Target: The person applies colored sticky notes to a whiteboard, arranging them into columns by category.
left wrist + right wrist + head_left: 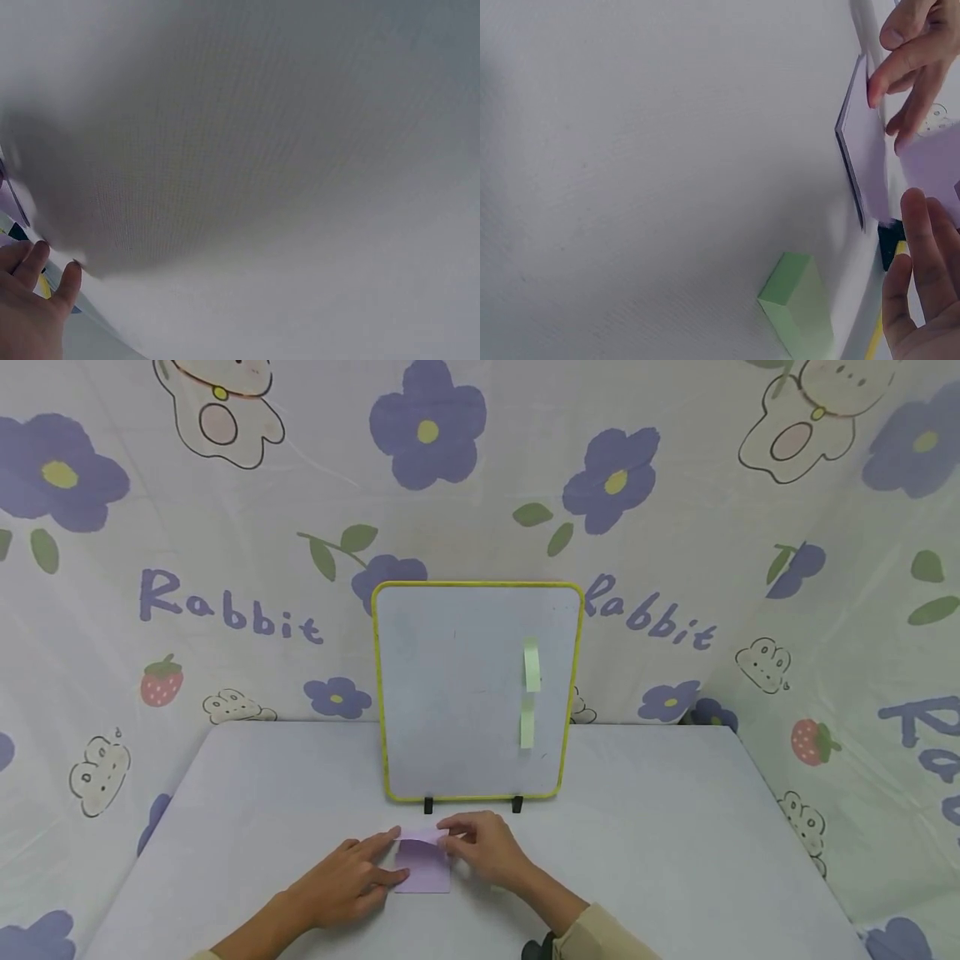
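Observation:
A pad of purple sticky notes (423, 878) lies on the white table, its top sheet (423, 836) bent up along the far side. My left hand (347, 878) rests at the pad's left, thumb on its face and straight forefinger at the sheet's far left corner. On the other side, my right hand (483, 850) pinches the right edge of the raised sheet between thumb and fingers. In the right wrist view the lifted sheet (934, 165) stands apart from most of the pad (862, 150). The left wrist view mostly shows tabletop.
Beyond the hands a whiteboard (465, 693) with a yellow frame stands on black feet (428, 806). Two pale green paper strips (532, 666) hang on its right side. A green pad (799, 307) lies near my right wrist. Printed cloth (480, 527) surrounds the table.

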`<action>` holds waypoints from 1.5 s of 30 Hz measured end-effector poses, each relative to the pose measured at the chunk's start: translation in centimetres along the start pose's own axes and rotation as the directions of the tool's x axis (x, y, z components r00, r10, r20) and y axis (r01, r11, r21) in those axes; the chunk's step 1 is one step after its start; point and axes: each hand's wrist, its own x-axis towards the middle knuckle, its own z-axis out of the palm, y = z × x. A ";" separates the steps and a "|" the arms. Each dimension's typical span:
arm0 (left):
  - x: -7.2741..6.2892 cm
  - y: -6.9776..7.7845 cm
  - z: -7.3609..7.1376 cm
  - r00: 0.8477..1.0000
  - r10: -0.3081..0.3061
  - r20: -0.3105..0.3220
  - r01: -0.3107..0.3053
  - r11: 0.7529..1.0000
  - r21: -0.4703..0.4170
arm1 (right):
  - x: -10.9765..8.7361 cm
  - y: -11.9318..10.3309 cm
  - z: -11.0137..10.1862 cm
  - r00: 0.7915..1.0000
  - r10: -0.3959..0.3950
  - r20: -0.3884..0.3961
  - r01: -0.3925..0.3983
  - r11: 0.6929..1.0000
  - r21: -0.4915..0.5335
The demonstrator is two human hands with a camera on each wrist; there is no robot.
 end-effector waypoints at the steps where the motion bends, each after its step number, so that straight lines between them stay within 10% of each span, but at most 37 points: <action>1: 0.0 0.0 0.0 1.000 -0.007 0.008 0.007 1.000 -0.006 | 0.0 -0.1 -0.1 1.000 -0.004 -0.005 0.004 1.000 0.004; 18: 0.7 0.4 -0.8 0.992 -0.019 0.126 0.025 0.999 -0.046 | 0.9 -3.0 -3.4 0.980 -0.147 -0.132 0.135 0.986 -0.096; 45: 0.7 0.1 -0.5 0.999 0.022 0.045 -0.022 1.000 0.013 | 7.7 -11.9 -10.3 0.885 -0.258 -0.388 0.261 0.964 -0.045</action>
